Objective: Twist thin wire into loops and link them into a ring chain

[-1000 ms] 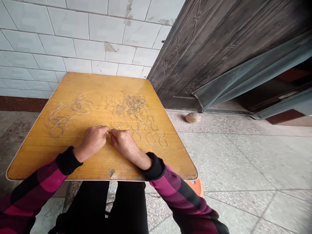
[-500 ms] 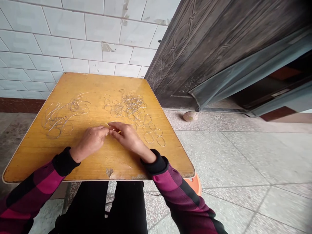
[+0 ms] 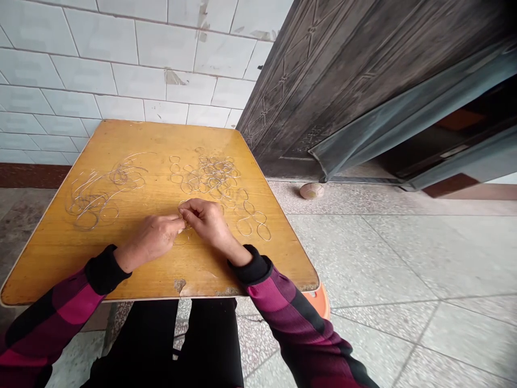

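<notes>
My left hand [image 3: 154,237] and my right hand [image 3: 208,220] meet over the near middle of the wooden table [image 3: 153,277]. Both are closed in a pinch with fingertips almost touching, and a thin metal wire [image 3: 187,228] shows between and just below them. Much of this wire is hidden by the fingers. Beyond my right hand spreads a heap of wire rings [image 3: 220,171], some linked in figure-eight shapes. A looser tangle of curved wire lengths [image 3: 95,199] lies to the left of my left hand.
A white tiled wall [image 3: 165,46] stands behind the table, and a dark carved wooden door [image 3: 291,91] with a grey-blue curtain [image 3: 375,129] is at right. A ball-like object [image 3: 312,191] rests on the floor. An orange stool [image 3: 321,302] is partly under the table's right corner.
My right fingers have curled in from a more spread pose, and my left fingertips have shifted slightly right and down. The whole view has moved a little.
</notes>
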{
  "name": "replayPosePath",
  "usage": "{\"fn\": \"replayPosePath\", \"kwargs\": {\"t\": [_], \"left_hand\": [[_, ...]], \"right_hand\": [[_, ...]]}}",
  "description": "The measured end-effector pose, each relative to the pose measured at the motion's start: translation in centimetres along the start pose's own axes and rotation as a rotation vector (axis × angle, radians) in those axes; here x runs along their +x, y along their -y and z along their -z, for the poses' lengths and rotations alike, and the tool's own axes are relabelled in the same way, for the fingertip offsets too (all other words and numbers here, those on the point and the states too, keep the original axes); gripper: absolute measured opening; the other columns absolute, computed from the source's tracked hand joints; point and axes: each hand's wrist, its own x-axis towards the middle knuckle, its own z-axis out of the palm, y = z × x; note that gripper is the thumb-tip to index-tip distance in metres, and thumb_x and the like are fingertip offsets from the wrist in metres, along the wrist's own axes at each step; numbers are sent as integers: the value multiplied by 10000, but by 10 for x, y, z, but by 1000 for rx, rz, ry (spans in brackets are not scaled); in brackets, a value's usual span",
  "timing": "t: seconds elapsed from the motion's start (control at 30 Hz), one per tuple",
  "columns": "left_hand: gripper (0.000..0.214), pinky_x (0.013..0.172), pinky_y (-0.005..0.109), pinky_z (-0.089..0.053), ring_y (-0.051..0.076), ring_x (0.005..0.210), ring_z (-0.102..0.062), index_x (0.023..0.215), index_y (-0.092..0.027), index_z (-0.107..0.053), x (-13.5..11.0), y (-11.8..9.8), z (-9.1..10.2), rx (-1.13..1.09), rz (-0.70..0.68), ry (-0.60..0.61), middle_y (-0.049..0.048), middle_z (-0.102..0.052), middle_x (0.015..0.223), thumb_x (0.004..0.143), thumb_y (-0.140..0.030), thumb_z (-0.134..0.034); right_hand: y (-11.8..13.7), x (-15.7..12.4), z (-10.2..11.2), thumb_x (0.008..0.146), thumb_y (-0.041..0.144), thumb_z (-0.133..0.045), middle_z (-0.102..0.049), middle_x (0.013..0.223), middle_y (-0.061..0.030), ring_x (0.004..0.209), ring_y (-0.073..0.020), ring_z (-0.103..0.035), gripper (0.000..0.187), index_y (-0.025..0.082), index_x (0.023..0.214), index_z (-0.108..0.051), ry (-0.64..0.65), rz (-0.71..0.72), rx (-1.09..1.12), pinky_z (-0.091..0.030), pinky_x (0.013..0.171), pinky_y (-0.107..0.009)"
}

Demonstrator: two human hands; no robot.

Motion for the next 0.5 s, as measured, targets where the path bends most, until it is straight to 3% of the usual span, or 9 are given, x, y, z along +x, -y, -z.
{"fn": "replayPosePath", "kwargs": {"t": [0.13,0.23,0.37,0.5], "left_hand": [[243,543,272,-311,132,590,-516,740,-175,-588,0,-3,3,-40,5,-1,24,-602,684,871,-92,-401],[240,594,268,-360,141,658,-541,726,-168,-592,2,-4,5,-194,22,-6,36,-608,713,870,-122,-406],[162,536,239,-366,101,554,-474,709,-173,-572,4,-1,11,-721,214,90,-6,-546,637,835,-211,-477],[112,415,211,-209,36,424,-261,716,-168,-556,6,9,19,-1326,473,195,-32,-459,612,738,-274,-584]], "right_hand": [[-6,-1,-5,857,230,-525,-568,606,15,548,-80,-485,176,125,782,-645,-13,-88,107,-378,557,-202],[-13,2,-6,853,264,-536,-545,568,30,494,-72,-490,184,118,780,-619,73,-183,296,-403,519,-196],[-15,7,2,881,309,-529,-626,764,-23,583,-82,-576,233,110,950,-630,210,-152,481,-489,564,-219],[-8,9,16,894,315,-554,-634,1071,-90,904,-127,-621,228,141,987,-668,256,28,472,-527,731,-258]]}}
